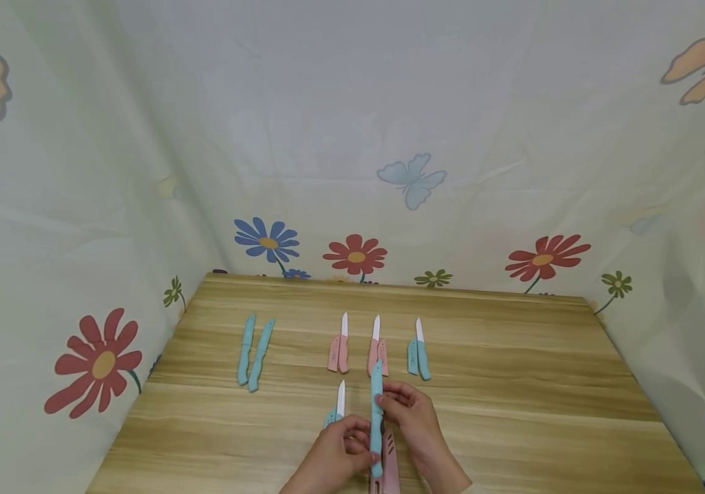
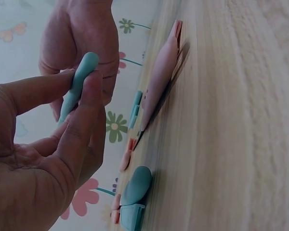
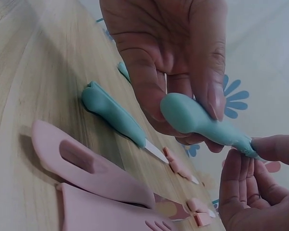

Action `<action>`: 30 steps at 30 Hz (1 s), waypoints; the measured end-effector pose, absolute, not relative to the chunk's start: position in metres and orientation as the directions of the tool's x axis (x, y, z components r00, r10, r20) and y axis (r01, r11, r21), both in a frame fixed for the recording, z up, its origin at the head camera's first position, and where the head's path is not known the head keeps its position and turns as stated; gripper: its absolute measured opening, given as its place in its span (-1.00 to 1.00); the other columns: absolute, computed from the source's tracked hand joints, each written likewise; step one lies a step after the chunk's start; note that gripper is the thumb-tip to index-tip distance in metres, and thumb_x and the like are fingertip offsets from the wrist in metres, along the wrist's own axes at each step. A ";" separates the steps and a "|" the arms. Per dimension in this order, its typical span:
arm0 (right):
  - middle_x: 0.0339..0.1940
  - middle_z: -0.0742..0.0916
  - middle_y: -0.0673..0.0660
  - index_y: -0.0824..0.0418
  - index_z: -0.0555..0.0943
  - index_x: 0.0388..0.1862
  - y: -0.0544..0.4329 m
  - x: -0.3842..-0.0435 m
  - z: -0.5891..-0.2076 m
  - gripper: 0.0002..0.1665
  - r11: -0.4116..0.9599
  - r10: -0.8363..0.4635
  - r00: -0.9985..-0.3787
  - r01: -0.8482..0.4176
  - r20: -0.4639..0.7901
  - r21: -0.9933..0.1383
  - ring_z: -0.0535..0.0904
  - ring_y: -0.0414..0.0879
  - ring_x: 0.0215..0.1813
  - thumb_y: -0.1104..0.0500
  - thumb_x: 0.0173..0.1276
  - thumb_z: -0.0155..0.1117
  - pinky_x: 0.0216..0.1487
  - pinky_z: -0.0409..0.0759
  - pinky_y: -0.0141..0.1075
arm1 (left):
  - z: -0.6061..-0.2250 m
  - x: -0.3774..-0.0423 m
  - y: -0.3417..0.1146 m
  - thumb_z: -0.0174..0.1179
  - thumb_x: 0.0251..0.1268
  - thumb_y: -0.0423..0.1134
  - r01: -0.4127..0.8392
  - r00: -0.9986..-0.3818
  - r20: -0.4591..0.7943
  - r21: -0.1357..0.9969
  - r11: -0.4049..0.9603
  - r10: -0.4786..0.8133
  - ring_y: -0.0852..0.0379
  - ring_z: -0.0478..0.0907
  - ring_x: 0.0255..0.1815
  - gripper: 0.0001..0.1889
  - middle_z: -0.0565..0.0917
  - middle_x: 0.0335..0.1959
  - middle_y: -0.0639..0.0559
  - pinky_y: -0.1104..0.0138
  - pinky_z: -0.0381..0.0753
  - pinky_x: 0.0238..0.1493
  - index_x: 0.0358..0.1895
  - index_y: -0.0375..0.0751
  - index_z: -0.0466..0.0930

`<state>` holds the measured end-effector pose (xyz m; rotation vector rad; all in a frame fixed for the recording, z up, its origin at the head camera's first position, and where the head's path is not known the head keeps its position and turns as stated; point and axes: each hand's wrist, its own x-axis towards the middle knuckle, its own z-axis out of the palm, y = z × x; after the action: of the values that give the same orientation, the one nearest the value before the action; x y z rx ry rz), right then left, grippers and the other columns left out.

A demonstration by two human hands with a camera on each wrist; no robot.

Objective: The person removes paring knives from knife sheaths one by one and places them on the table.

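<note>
A teal paring knife [image 1: 376, 439] in its matching sheath is held upright in the head view, between both hands close over the table. My left hand [image 1: 335, 453] pinches its handle near the lower end. Higher up, the thumb and fingers of my right hand [image 1: 415, 422] pinch the sheath part. Below them lies a larger pink knife [image 3: 115, 185] with its pink sheath [image 3: 101, 214] alongside, partly hidden by the hands in the head view. Just left of the held knife, a bare-bladed teal knife [image 1: 341, 398] lies beside its sheath, partly covered by my left hand.
Two sheathed teal knives, one [image 1: 245, 357] beside the other [image 1: 261, 360], lie at the left. Farther back are two bare-bladed pink knives [image 1: 343, 350] and a teal knife [image 1: 422, 357], sheaths alongside. Flowered curtain [image 1: 327, 137] surrounds the wooden table [image 1: 531, 384].
</note>
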<state>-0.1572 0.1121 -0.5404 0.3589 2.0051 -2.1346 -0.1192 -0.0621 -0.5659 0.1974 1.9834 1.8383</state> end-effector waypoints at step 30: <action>-0.25 0.77 0.01 0.39 0.66 0.10 0.113 -0.162 -0.544 -0.63 -0.090 0.056 -0.947 0.310 -0.315 -0.947 0.65 -0.17 -0.21 0.27 0.36 0.42 -0.17 0.69 -0.35 | -0.564 -0.119 -0.058 0.36 0.25 -0.51 -0.221 -0.890 -0.243 0.970 0.101 0.386 0.12 0.65 -0.24 -0.66 0.68 -0.24 -0.05 0.40 0.69 -0.31 0.07 -0.34 0.56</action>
<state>-0.1625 0.1132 -0.5439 0.4070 1.9915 -2.1605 -0.1194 -0.0578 -0.5636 0.1612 1.9467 1.8399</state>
